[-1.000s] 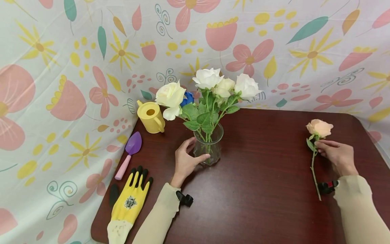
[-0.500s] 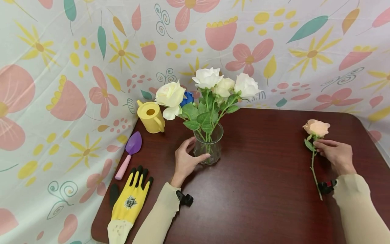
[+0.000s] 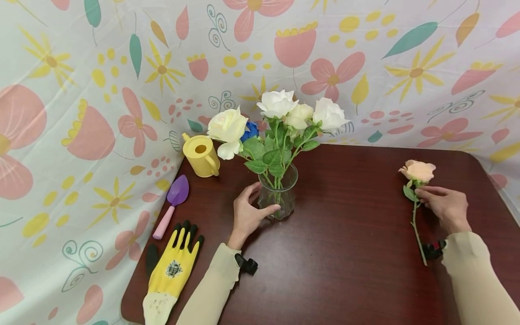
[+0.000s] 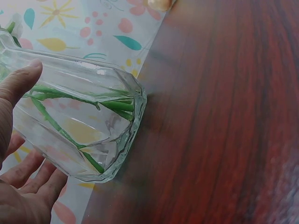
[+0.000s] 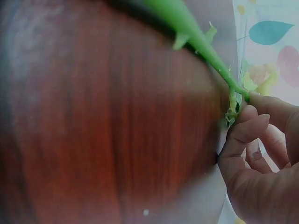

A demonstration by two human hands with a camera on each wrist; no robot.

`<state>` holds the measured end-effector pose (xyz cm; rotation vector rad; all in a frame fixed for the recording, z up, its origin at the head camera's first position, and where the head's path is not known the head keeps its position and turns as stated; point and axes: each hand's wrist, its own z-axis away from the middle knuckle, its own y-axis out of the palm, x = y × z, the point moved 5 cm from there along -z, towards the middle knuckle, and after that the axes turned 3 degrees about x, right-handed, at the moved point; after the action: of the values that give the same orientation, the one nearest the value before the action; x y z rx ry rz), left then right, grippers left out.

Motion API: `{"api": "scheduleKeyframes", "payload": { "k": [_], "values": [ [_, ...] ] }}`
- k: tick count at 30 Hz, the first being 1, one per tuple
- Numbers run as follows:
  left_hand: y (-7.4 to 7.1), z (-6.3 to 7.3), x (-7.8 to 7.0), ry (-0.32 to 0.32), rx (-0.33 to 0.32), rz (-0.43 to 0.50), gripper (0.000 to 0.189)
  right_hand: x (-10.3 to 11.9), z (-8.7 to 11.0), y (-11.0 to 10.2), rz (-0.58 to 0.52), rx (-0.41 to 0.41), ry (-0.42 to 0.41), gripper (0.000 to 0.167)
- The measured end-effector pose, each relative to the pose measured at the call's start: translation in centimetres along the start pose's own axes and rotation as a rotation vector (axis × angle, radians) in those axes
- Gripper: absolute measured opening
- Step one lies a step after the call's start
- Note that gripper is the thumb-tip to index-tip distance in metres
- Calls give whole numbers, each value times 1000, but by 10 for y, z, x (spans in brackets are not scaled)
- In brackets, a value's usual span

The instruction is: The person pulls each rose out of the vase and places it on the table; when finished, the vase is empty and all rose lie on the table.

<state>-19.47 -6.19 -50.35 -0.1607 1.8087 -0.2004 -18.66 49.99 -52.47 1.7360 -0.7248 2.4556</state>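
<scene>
Left hand: curls round vase; a nudge could tip it;
Right hand: rose pinched between fingertips; slackening could drop it

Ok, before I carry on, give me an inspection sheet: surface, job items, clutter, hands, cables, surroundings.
Surface: dark red-brown table with wood grain and a light sheen.
Job items: glass vase upright, holding white and cream roses with green leaves; peach rose outside it, to the right. A blue flower shows behind the leaves.
Clutter: yellow watering can, purple trowel with pink handle, and yellow-and-black glove, all on the left side.
Hands: left hand holds the vase; right hand pinches the peach rose's stem.
Cables: nothing seen.
Surroundings: floral-print sheet behind and at left.
</scene>
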Motion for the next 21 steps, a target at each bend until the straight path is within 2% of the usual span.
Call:
{"api": "scheduleKeyframes", "payload": {
  "k": [7, 14, 21],
  "values": [
    [0, 0, -1, -2, 1, -12, 79, 0, 2, 0, 93, -11, -31, 36],
    [1, 0, 1, 0, 1, -3, 78, 2, 5, 0, 42, -25, -39, 29],
    [0, 0, 1, 3, -6, -3, 77, 16, 17, 2, 31, -49, -81, 15]
  ]
}}
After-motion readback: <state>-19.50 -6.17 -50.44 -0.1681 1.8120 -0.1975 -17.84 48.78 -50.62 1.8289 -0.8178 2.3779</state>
